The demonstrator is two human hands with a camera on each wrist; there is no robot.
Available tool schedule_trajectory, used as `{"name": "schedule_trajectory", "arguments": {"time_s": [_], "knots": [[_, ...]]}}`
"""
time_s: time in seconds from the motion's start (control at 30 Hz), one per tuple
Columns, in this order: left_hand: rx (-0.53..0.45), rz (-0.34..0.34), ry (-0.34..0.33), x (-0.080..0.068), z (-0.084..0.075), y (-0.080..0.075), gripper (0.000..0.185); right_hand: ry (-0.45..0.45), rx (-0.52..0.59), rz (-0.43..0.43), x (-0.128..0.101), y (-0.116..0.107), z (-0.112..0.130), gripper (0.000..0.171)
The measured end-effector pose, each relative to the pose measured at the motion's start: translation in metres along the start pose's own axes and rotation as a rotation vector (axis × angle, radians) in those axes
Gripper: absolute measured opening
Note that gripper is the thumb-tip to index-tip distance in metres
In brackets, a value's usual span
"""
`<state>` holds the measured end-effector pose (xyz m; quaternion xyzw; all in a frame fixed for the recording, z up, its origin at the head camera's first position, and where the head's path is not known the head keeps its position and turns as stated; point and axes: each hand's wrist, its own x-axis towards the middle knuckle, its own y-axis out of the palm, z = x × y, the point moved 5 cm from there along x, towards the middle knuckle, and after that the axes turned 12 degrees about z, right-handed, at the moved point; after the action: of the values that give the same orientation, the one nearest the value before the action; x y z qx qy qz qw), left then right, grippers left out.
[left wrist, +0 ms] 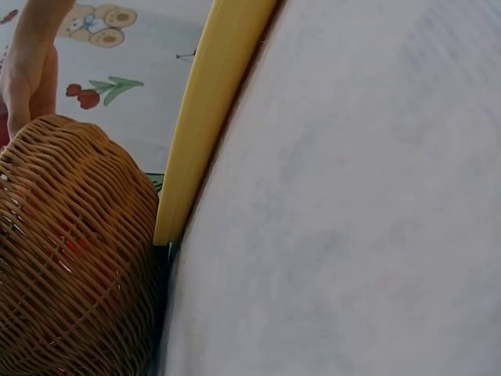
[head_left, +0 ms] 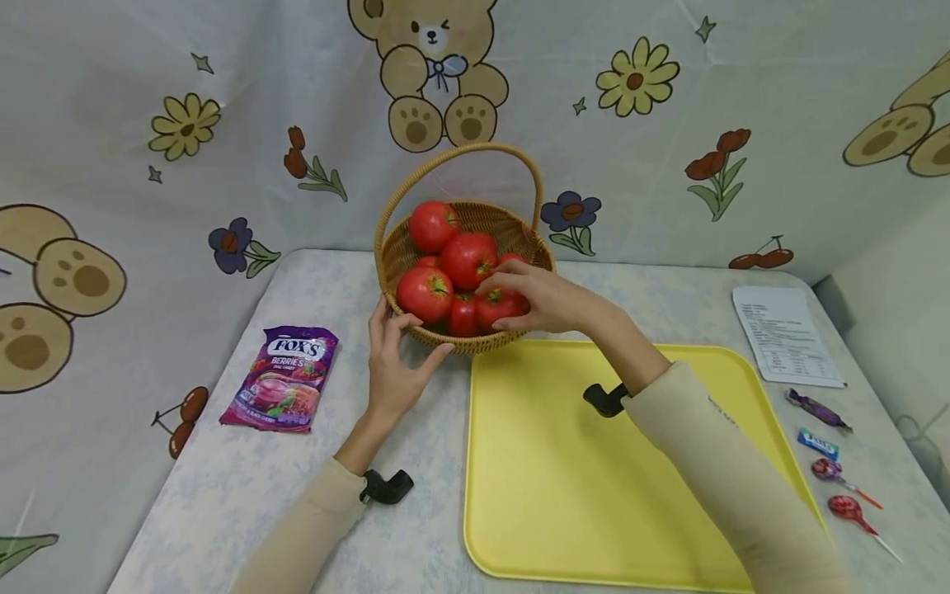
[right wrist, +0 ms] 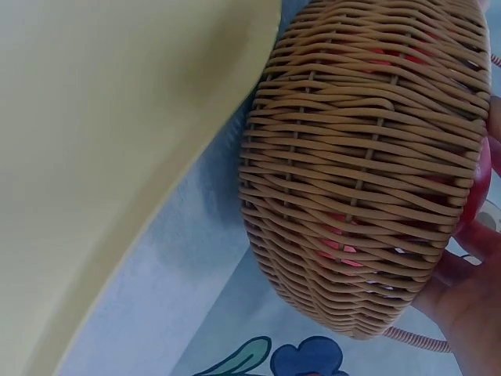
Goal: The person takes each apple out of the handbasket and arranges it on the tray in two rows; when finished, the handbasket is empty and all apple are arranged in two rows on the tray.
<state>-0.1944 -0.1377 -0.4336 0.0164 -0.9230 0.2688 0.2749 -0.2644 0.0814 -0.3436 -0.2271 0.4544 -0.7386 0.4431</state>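
A round wicker basket with a tall arched handle stands at the back of the table, filled with several red apples. My left hand grips the basket's front left rim, fingers over the edge and thumb lower on the front. Reaching in from the right, my right hand holds the front right apple between its curled fingers and thumb. That apple shows at the rim in the right wrist view. The woven side of the basket hides most of the fruit in the left wrist view.
A yellow tray lies in front of the basket. To the left is a purple candy bag. Along the right edge lie a printed paper, wrapped candies and two lollipops. A patterned cloth hangs behind.
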Motion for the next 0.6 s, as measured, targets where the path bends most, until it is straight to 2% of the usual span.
{"name": "schedule_trajectory", "arguments": {"time_s": [0.1,0.27,0.6], "knots": [[0.012,0.009,0.014,0.0008,-0.0013,0.0002,0.049,0.016,0.012,0.026,0.001,-0.0018,-0.0021,0.038],[0.031,0.013,0.012,0.0006,-0.0019,0.0005,0.05,0.011,0.049,0.009,0.0004,-0.0023,-0.0029,0.033],[0.05,0.019,0.01,-0.002,-0.0014,0.0017,0.05,-0.019,0.074,-0.097,-0.0024,0.0013,-0.0058,0.031]]}}
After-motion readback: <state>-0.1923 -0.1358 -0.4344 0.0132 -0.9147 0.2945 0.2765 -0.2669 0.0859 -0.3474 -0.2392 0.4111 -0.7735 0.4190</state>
